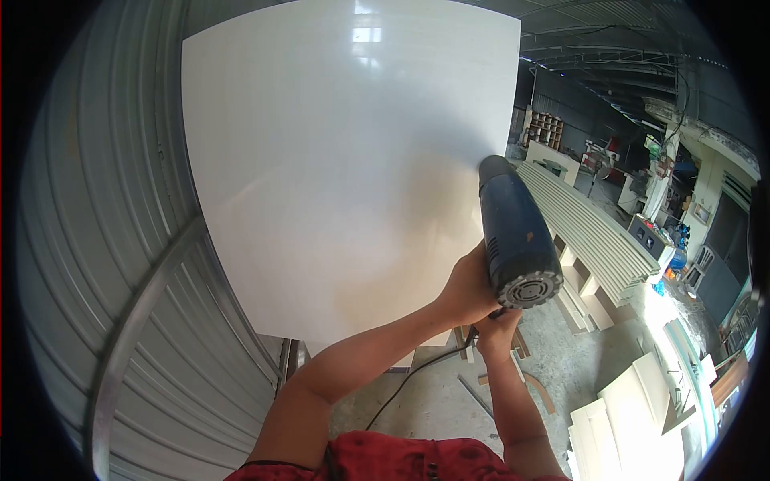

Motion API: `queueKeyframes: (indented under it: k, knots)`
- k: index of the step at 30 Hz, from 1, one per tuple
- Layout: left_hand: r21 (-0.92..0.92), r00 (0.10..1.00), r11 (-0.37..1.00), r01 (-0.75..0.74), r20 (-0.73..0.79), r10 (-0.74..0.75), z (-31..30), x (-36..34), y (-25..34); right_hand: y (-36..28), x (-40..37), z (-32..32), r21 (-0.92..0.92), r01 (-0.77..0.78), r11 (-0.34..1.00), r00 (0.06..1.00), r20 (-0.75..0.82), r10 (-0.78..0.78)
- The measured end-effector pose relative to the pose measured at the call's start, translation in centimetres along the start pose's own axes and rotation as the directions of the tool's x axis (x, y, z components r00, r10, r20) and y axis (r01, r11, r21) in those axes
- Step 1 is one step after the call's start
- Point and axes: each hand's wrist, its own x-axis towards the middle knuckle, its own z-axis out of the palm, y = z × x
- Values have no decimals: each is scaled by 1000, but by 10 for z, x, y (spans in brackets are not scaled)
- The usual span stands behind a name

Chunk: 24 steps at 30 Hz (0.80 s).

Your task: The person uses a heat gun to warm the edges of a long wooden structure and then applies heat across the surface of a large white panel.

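A blue heat gun (517, 220) with a dark nozzle and a round vented rear end is held up in front of a large glossy white board (321, 176). Its nozzle points away from me, at the board's right edge; whether it touches cannot be seen. My left hand (469, 287) is closed around the gun's left side, near the rear, its fingertips hidden behind the body. Just below, my right hand (499, 330) is closed on the handle area, which the gun's rear mostly hides. A black cord (409, 377) trails down from there.
Corrugated metal wall (152, 280) runs close along the left, with a curved metal bar (144, 321). Stacked pale panels (589, 228) stand to the right. Cut boards (630, 409) lie at the lower right, and loose strips (476, 395) are on the concrete floor.
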Motion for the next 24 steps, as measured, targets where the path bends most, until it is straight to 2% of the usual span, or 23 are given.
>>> queueKeyframes:
  k: [5,10,20,24]
  knots:
    - [17,1000,1000,0,-3,1,1,0,-1,4,0,-2,-4,28,1000,999,-27,-28]
    - [1,1000,1000,1,-3,-1,1,-1,0,7,-1,-7,-17,-26,1000,999,31,26]
    - [17,1000,1000,10,-6,-10,3,-1,-1,9,-1,-8,8,-62,998,998,29,62]
    - [1,1000,1000,15,-4,-15,3,-1,2,9,-2,-7,6,-26,1000,999,23,26]
